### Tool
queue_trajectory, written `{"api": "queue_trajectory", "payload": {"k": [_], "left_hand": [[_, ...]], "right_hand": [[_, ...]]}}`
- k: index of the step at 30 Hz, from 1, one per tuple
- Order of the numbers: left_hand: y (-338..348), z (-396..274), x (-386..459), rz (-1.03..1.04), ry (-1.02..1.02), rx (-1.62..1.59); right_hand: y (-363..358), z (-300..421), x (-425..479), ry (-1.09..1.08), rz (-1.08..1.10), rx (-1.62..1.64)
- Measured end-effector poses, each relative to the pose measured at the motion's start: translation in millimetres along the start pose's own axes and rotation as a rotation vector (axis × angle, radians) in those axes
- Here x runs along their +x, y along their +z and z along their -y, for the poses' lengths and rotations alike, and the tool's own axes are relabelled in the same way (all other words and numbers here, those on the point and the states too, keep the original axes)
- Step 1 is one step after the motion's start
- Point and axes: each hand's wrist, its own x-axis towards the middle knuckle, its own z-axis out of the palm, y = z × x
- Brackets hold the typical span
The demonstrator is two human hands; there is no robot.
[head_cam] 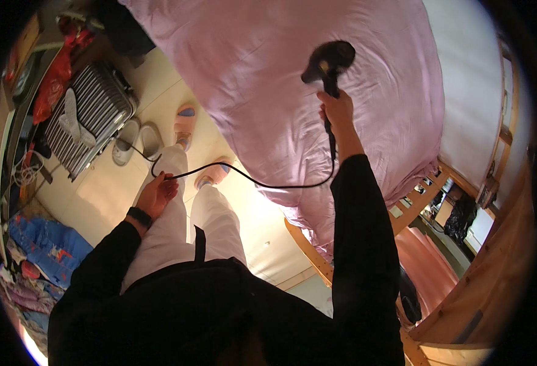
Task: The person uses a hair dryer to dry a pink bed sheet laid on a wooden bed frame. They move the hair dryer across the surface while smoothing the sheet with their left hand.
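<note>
My right hand (339, 112) grips the handle of a dark hair dryer (330, 59), held over a pink bed cover (259, 82). From the handle's lower end, a black power cord (268, 186) sags leftward across the front of my legs. My left hand (161, 194) pinches that cord between thumb and fingers, in front of my white trousers. Past this hand the cord bends and runs on toward the slippers at the left; its far end cannot be made out. A black watch (139, 217) is on my left wrist.
To the left, a ribbed suitcase (83, 114) bears white socks (70, 116). Grey slippers (126, 142) stand beside it on the tiled floor (99, 201). Blue patterned fabric (51, 247) is heaped lower left. A wooden bed frame (421, 201) edges the right side.
</note>
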Motion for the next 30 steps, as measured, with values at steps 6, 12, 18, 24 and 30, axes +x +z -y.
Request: {"api": "queue_trajectory", "payload": {"k": [6, 12, 18, 24, 30], "left_hand": [[-22.7, -20.7, 16.5, 0.042, 0.008, -0.083], [-22.4, -45.4, 20.6, -0.020, -0.078, -0.104], [-11.9, -52.6, 17.9, -0.016, -0.053, -0.033], [-1.4, -31.2, 17.3, 0.071, -0.198, -0.102], [29.8, -6.8, 20.0, 0.032, -0.071, -0.316]], "right_hand": [[92.8, 60.7, 24.1, -0.392, -0.302, -0.334], [113.9, 71.9, 31.6, -0.323, -0.286, -0.500], [76.2, 44.6, 46.3, -0.131, -0.210, -0.552], [34.1, 70.3, 72.2, -0.307, -0.146, -0.624], [32.5, 76.1, 100.4, -0.377, -0.188, -0.589]]}}
